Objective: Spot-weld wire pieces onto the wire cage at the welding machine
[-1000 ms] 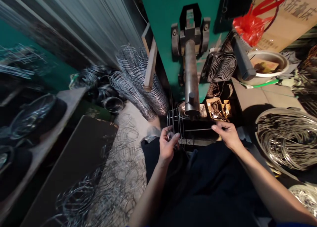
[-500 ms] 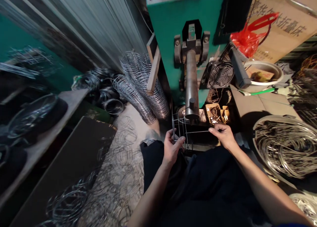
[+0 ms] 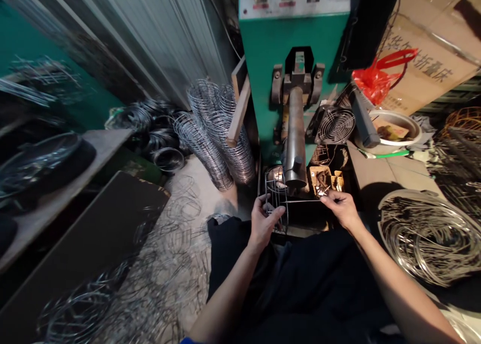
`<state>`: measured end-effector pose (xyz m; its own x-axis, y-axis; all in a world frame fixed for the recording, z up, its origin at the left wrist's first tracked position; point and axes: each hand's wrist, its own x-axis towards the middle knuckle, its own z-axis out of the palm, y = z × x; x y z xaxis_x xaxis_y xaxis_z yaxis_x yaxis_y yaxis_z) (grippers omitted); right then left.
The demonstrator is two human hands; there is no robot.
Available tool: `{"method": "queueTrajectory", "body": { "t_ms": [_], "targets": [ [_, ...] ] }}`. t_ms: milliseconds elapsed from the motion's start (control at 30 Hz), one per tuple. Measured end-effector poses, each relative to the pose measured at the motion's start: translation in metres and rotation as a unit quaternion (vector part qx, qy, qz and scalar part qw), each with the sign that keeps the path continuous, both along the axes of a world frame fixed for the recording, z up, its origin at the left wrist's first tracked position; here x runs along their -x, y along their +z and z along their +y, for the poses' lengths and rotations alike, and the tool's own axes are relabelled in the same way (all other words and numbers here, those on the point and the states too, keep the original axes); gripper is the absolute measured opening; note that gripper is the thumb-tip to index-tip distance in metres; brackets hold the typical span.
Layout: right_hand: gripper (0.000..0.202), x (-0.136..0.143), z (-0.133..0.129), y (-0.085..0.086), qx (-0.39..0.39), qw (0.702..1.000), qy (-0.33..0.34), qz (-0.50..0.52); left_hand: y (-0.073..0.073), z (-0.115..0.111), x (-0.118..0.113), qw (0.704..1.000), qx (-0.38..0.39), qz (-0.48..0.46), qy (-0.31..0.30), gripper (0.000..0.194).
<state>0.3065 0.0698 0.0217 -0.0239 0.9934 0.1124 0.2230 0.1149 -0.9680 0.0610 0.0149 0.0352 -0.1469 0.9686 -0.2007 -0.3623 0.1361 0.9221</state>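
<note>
My left hand (image 3: 264, 223) is closed around the side of a small wire frame (image 3: 286, 216), thumb in front and fingers behind it. Between finger and thumb, my right hand (image 3: 342, 209) pinches the right end of a straight thin metal rod (image 3: 305, 201). The rod lies level, its left end at the wire frame; whether it is joined there I cannot tell. Just above both hands juts the thick metal arm (image 3: 296, 143) of a green machine (image 3: 259, 113). Part of the frame is hidden behind my left fingers.
Stacks of wire rings (image 3: 216, 138) stand left of the machine beside a wooden bar (image 3: 239, 113). Loose wire pieces (image 3: 176, 244) cover the floor. On the right are a tub of metal rods (image 3: 424, 239), a white bucket (image 3: 415, 133), a red bag (image 3: 376, 86) and a small yellow basket (image 3: 315, 176).
The head view has tilted up slightly, showing more of the machine's switch panel. Both hands keep hold of the frame and the rod, nearly in the same pose.
</note>
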Motion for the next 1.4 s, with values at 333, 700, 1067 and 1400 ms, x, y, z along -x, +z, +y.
{"method": "queueTrajectory", "body": {
  "t_ms": [333, 700, 1067, 1400],
  "targets": [
    [0.055, -0.007, 0.006, -0.002, 0.006, 1.000, -0.004, -0.012, -0.002, 0.005, -0.004, 1.000, 0.000, -0.017, -0.001, 0.069],
    [0.057, -0.007, 0.011, 0.004, -0.016, 0.999, -0.008, -0.026, -0.001, 0.008, -0.006, 1.000, -0.003, -0.024, 0.000, 0.068],
    [0.059, -0.016, 0.017, -0.004, -0.001, 1.000, -0.009, -0.029, -0.002, 0.012, -0.008, 0.999, -0.021, -0.022, -0.010, 0.064],
    [0.058, -0.015, 0.018, 0.001, 0.003, 0.999, -0.016, -0.034, -0.004, 0.017, -0.008, 0.999, -0.015, -0.033, -0.017, 0.065]
  ]
}}
